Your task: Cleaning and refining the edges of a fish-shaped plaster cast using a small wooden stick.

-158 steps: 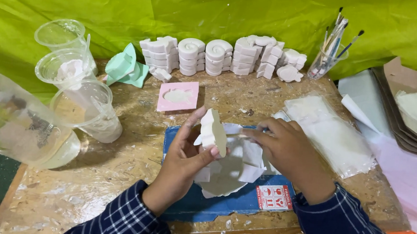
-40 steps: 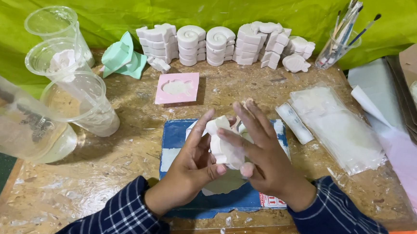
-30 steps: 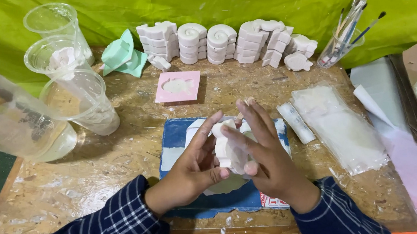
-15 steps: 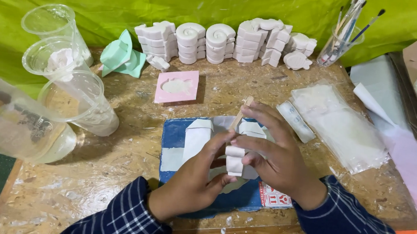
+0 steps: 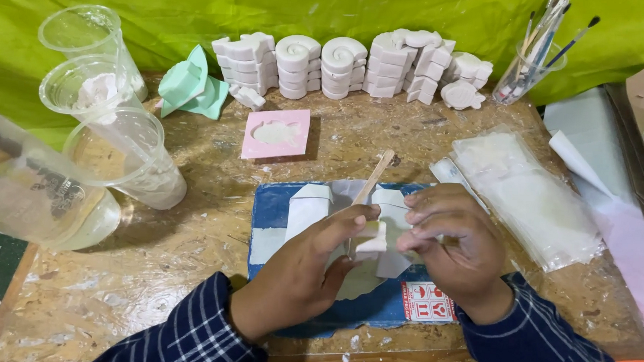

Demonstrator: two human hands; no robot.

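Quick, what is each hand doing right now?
Left hand: closed on the white plaster piece.
Right hand: pinching the same piece, wooden stick behind.

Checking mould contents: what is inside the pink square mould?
The pink square mould holds a pale, whitish fill in its shaped cavity. The cavity floor beneath is covered, so unseen.

3 plastic cups [image 5: 92, 40], 1 pink mould [image 5: 276, 133], 2 hands [image 5: 377, 251].

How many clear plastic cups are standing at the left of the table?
3: far clear plastic cup by the green cloth, middle cup holding white residue, nearest cup; none seems hidden.
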